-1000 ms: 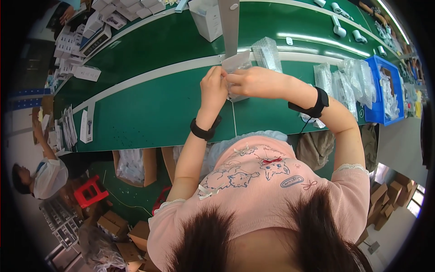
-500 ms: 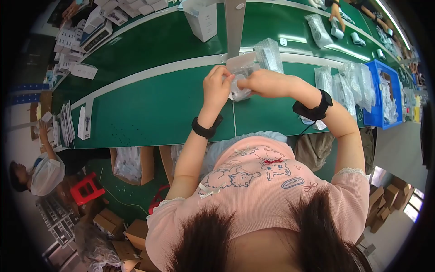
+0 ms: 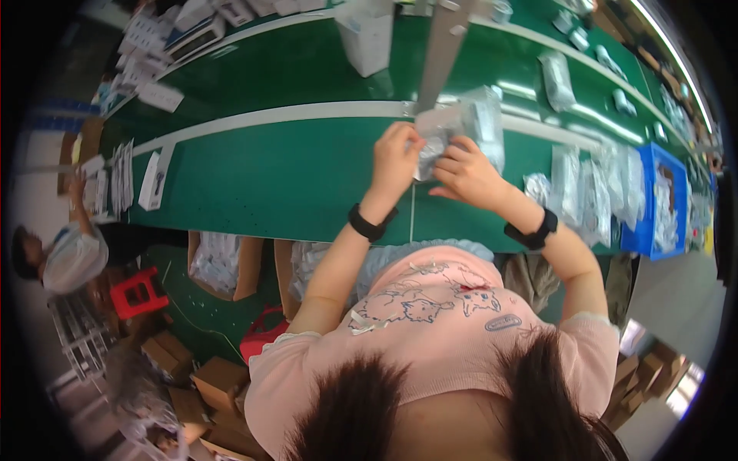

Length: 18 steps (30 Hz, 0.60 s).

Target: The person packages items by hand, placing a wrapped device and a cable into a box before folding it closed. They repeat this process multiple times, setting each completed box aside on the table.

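Above the green workbench, a crumpled clear plastic bag [image 3: 432, 147] with something pale inside sits between my hands. My left hand [image 3: 395, 160] pinches its left edge with thumb and fingers. From the lower right, my right hand [image 3: 466, 170] curls its fingers over the bag's right side. What the bag holds is mostly hidden by my fingers and by glare. Right behind my right hand, a bubble-wrap pouch [image 3: 487, 129] lies against the bag.
A metal post [image 3: 446, 54] rises just beyond my hands. Several bubble-wrapped packages [image 3: 593, 201] lie to the right, beside a blue bin [image 3: 644, 223]. A white carton [image 3: 366, 38] stands on the far belt. White boxes [image 3: 154, 180] are at the left, where another person [image 3: 73, 257] works.
My right hand has swung round the bag: its forearm, level before, now comes up from the lower right. My left hand keeps hold of the bag. The whole view has shifted slightly.
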Each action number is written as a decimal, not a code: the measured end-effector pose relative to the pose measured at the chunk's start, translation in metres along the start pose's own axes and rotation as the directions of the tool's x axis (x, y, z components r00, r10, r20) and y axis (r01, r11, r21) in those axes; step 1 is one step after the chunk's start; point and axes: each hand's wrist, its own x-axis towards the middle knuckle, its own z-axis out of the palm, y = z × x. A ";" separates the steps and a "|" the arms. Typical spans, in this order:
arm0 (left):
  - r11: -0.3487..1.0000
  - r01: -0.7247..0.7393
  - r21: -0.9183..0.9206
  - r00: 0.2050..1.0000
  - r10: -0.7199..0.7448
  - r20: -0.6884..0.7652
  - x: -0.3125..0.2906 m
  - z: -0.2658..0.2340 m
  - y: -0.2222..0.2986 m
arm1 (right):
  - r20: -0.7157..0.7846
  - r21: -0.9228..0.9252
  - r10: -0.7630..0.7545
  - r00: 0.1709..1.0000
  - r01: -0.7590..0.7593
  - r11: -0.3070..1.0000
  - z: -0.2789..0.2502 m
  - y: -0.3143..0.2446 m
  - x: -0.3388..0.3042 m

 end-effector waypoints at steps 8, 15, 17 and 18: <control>0.979 0.075 -0.190 0.996 -0.064 0.063 -0.012 -0.001 0.004 | -0.050 0.866 0.761 0.647 -0.352 0.356 0.059 0.012 -0.037; 0.985 0.156 -0.078 0.887 -0.175 -0.428 0.005 -0.136 -0.092 | 0.175 0.799 0.878 0.447 -0.585 0.139 0.027 0.043 -0.091; 0.834 0.366 0.412 0.819 -0.079 -0.568 0.017 -0.236 -0.166 | 0.014 0.845 0.967 0.253 -0.521 0.124 0.012 0.071 -0.134; 0.663 0.389 0.640 0.805 0.093 -0.586 0.013 -0.291 -0.209 | -0.060 0.895 0.956 0.286 -0.408 0.178 0.007 0.086 -0.132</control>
